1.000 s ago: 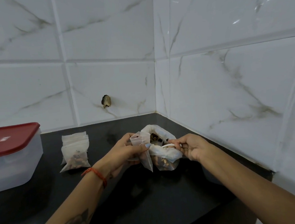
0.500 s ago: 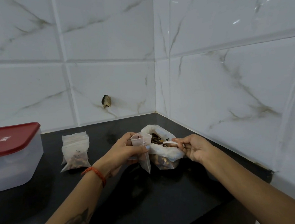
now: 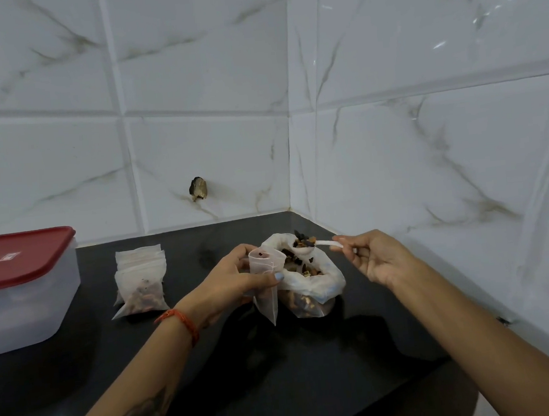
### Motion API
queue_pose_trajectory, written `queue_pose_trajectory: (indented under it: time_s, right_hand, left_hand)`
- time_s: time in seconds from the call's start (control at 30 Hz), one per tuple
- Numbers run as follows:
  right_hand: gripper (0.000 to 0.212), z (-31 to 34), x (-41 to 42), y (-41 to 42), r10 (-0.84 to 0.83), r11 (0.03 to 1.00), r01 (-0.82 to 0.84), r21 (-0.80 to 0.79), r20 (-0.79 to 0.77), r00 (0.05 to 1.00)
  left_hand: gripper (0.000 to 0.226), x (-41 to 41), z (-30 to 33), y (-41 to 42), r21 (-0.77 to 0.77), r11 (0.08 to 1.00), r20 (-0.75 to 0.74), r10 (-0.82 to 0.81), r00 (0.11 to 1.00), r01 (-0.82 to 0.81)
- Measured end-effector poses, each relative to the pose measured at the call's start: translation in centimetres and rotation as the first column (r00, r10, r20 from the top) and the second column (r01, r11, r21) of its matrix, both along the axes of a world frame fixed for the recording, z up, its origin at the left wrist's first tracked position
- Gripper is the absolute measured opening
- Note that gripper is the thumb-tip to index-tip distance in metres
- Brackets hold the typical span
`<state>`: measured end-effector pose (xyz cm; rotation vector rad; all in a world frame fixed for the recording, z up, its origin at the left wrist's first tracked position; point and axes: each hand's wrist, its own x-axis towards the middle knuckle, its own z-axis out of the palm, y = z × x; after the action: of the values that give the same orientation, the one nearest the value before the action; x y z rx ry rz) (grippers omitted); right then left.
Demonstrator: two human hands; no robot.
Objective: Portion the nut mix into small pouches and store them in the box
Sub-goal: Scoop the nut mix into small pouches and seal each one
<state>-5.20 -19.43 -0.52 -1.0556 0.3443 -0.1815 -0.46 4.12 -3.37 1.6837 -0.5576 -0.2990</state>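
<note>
Near the black countertop's back right corner, the left hand grips a small clear pouch; the right hand pinches a white plastic spoon heaped with nut mix over the open plastic bag.

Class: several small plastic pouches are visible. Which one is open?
The small clear plastic pouch gripped by the left hand: its mouth gapes, while the filled pouches stacked beside the red-lidded box lie flat.

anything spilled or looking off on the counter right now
No spill shows on the counter. One oddity: a dark broken hole in the wall tile behind the filled pouches. The spoon is heaped above the nut mix bag.
</note>
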Motion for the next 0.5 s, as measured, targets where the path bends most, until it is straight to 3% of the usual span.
queue_pose_trajectory:
  time_s: [0.1, 0.27, 0.5]
  right_hand:
    - [0.013, 1.4, -0.6, 0.0, -0.004, 1.0, 0.004, -0.003, 0.039, 0.999]
    - [0.012, 3.2, -1.4, 0.9, 0.047, 0.998, -0.046, -0.049, 0.025, 0.999]
    - [0.01, 4.1, -1.3, 3.4, 0.117, 0.95, -0.12, -0.289, -0.029, 0.993]
  left_hand:
    - [0.051, 0.2, -0.2, 0.0, 0.023, 0.999, 0.086, 0.041, 0.995, -0.043]
    - [0.044, 0.4, -0.4, -0.1, 0.058, 0.992, 0.169, 0.102, 0.98, -0.113]
    - [0.043, 0.3, -0.3, -0.2, 0.097, 0.987, 0.204, 0.103, 0.973, -0.125]
